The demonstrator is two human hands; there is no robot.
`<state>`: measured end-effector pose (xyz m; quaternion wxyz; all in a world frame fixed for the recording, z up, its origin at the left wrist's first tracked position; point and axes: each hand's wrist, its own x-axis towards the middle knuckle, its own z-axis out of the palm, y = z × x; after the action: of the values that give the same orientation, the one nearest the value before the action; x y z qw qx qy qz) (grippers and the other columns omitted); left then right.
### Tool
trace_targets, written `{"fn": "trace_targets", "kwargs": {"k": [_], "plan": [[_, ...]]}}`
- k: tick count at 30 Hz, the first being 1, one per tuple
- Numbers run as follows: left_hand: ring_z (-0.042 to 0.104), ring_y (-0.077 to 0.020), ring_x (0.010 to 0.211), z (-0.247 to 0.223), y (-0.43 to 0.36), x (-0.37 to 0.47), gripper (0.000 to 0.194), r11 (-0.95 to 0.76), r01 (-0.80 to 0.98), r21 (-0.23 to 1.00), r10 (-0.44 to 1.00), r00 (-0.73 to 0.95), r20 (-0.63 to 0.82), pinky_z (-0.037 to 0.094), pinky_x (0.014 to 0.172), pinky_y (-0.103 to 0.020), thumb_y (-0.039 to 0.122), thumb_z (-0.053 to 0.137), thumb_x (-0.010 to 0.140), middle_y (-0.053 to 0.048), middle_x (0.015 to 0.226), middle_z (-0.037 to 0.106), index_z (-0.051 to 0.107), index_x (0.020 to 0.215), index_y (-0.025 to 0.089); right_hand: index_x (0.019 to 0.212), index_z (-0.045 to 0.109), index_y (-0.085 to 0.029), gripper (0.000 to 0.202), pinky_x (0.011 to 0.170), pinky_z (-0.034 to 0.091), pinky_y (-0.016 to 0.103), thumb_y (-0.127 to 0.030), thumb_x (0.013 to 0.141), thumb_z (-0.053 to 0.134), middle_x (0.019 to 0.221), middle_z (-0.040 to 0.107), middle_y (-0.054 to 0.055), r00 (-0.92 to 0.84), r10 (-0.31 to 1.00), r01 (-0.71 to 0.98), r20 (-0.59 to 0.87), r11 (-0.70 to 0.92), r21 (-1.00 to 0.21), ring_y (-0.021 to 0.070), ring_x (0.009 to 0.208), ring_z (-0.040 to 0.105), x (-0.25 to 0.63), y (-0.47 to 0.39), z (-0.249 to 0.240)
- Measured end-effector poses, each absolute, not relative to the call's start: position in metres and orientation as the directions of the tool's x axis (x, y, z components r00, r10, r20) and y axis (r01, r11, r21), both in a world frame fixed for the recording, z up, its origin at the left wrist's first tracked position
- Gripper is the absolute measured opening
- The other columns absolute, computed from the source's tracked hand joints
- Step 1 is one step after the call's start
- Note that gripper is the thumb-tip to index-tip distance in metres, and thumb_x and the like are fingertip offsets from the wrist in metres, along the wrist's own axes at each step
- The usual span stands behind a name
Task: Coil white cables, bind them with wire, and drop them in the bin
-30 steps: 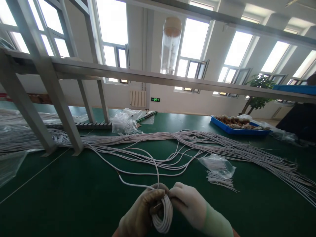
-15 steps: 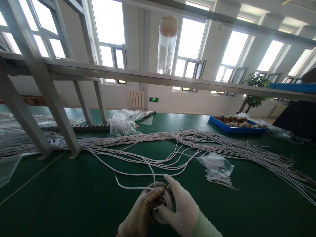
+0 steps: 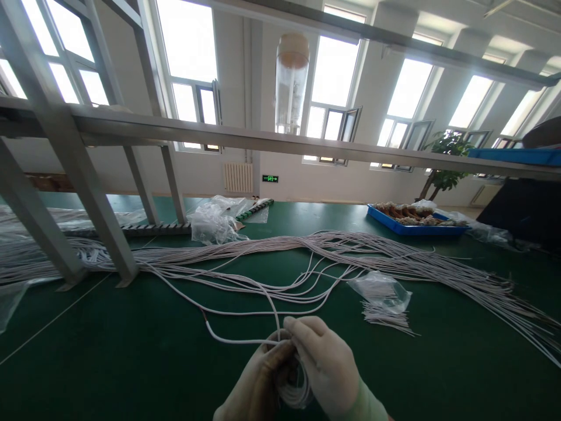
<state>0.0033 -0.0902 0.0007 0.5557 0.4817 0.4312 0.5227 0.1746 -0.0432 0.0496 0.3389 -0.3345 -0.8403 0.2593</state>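
Low in the middle of the view, my left hand point(image 3: 258, 380), in a pale glove with darkened fingers, is closed round a coil of white cable point(image 3: 295, 390). Its thumb lies across the top of the coil. My right hand point(image 3: 326, 362), gloved in white, rests against the coil's upper right side. The thumb and fingertips are pinched together beside the left thumb, and whatever they grip is hidden. One cable end point(image 3: 232, 341) runs out leftward from the coil to a bare tip. Another cable strand point(image 3: 274, 307) rises from it toward the long bundle.
A long bundle of pale cables point(image 3: 263, 245) crosses the green table point(image 3: 144, 351). Short white strips point(image 3: 390, 318) lie under a clear plastic bag point(image 3: 385, 289) to the right. Behind are a blue tray point(image 3: 416, 229), crumpled plastic point(image 3: 214, 219) and a metal frame point(image 3: 100, 204) with a bar overhead.
My right hand's spread fingers have closed into a pinch at the top of the coil. The coil has tilted slightly, still in my left hand. The whole view has shifted a little.
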Motion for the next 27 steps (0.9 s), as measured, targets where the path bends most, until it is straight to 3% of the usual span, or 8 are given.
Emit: {"fn": "trace_targets", "kwargs": {"k": [2, 5, 8, 11, 14, 18, 23, 27], "plan": [[0.073, -0.0252, 0.087, 0.005, -0.092, 0.003, 0.035, 0.028, -0.161, 0.986, 0.995, 0.095, -0.013, 0.064, 0.079, -0.044, 0.044, 0.048, 0.098, -0.007, 0.096, 0.075, 0.067, 0.122, 0.027, 0.126, 0.063, -0.025, 0.032, 0.083, 0.063, 0.038, -0.022, 0.098, 0.048, 0.113, 0.068, 0.009, -0.375, 0.790, 0.327, 0.484, 0.602, -0.729, 0.0245, 0.098, 0.069, 0.182, -0.035, 0.051], [0.071, -0.0274, 0.103, 0.001, -0.093, -0.005, 0.036, 0.011, -0.064, 0.998, 0.999, 0.047, -0.008, 0.062, 0.089, -0.043, 0.038, 0.053, 0.095, -0.008, 0.110, 0.073, 0.063, 0.129, 0.028, 0.126, 0.059, -0.023, 0.030, 0.081, 0.061, 0.041, -0.029, 0.100, 0.045, 0.106, 0.067, 0.009, -0.191, 0.877, 0.283, 0.441, 0.480, -0.831, 0.0254, 0.094, 0.068, 0.201, -0.022, 0.051], [0.062, -0.0300, 0.123, -0.018, -0.091, -0.015, 0.043, -0.065, 0.114, 0.991, 0.997, -0.044, 0.070, 0.054, 0.105, -0.047, 0.025, 0.059, 0.088, -0.008, 0.132, 0.066, 0.062, 0.130, 0.030, 0.109, 0.066, -0.021, 0.024, 0.076, 0.060, 0.039, -0.028, 0.097, 0.047, 0.095, 0.066, 0.007, -0.346, 0.913, 0.410, 0.216, 0.354, -0.840, 0.0237, 0.083, 0.067, 0.218, -0.019, 0.047], [0.054, -0.0303, 0.133, -0.039, -0.088, -0.020, 0.055, -0.142, 0.282, 0.949, 0.978, -0.106, 0.178, 0.046, 0.114, -0.051, 0.016, 0.054, 0.085, -0.007, 0.145, 0.057, 0.055, 0.139, 0.031, 0.100, 0.072, -0.023, 0.018, 0.075, 0.059, 0.039, -0.031, 0.088, 0.062, 0.099, 0.066, 0.006, -0.582, 0.791, 0.647, -0.191, 0.307, -0.698, 0.0253, 0.085, 0.067, 0.217, -0.032, 0.040], [0.049, -0.0308, 0.138, -0.045, -0.085, -0.022, 0.066, -0.131, 0.386, 0.913, 0.971, -0.135, 0.196, 0.043, 0.115, -0.054, 0.010, 0.051, 0.083, -0.005, 0.148, 0.054, 0.049, 0.144, 0.034, 0.109, 0.074, -0.021, 0.038, 0.075, 0.059, 0.047, -0.037, 0.075, 0.079, 0.106, 0.066, 0.010, -0.608, 0.633, 0.793, -0.479, 0.465, -0.393, 0.0336, 0.091, 0.067, 0.198, -0.047, 0.024], [0.047, -0.0342, 0.139, -0.030, -0.086, -0.024, 0.063, -0.039, 0.302, 0.953, 0.987, -0.134, 0.083, 0.040, 0.116, -0.057, 0.010, 0.054, 0.084, -0.005, 0.148, 0.054, 0.052, 0.143, 0.033, 0.105, 0.077, -0.017, 0.026, 0.070, 0.059, 0.044, -0.023, 0.079, 0.073, 0.093, 0.070, 0.012, -0.653, 0.616, 0.738, -0.441, 0.650, -0.184, 0.0319, 0.081, 0.069, 0.174, -0.052, -0.003], [0.045, -0.0361, 0.140, -0.022, -0.088, -0.026, 0.066, 0.004, 0.298, 0.955, 0.991, -0.126, 0.035, 0.037, 0.117, -0.060, 0.009, 0.058, 0.082, -0.006, 0.150, 0.052, 0.052, 0.144, 0.034, 0.100, 0.078, -0.017, 0.030, 0.064, 0.059, 0.046, -0.018, 0.070, 0.078, 0.087, 0.071, 0.013, -0.670, 0.630, 0.727, -0.394, 0.664, -0.176, 0.0350, 0.075, 0.070, 0.177, -0.045, -0.009], [0.047, -0.0333, 0.138, -0.024, -0.089, -0.026, 0.060, -0.062, 0.272, 0.960, 0.986, -0.135, 0.102, 0.037, 0.118, -0.058, 0.012, 0.058, 0.084, -0.006, 0.148, 0.055, 0.055, 0.141, 0.031, 0.099, 0.072, -0.014, 0.019, 0.074, 0.059, 0.043, -0.016, 0.081, 0.064, 0.095, 0.069, 0.012, -0.607, 0.765, 0.787, -0.217, 0.539, -0.300, 0.0294, 0.083, 0.068, 0.194, -0.041, 0.014]]}}
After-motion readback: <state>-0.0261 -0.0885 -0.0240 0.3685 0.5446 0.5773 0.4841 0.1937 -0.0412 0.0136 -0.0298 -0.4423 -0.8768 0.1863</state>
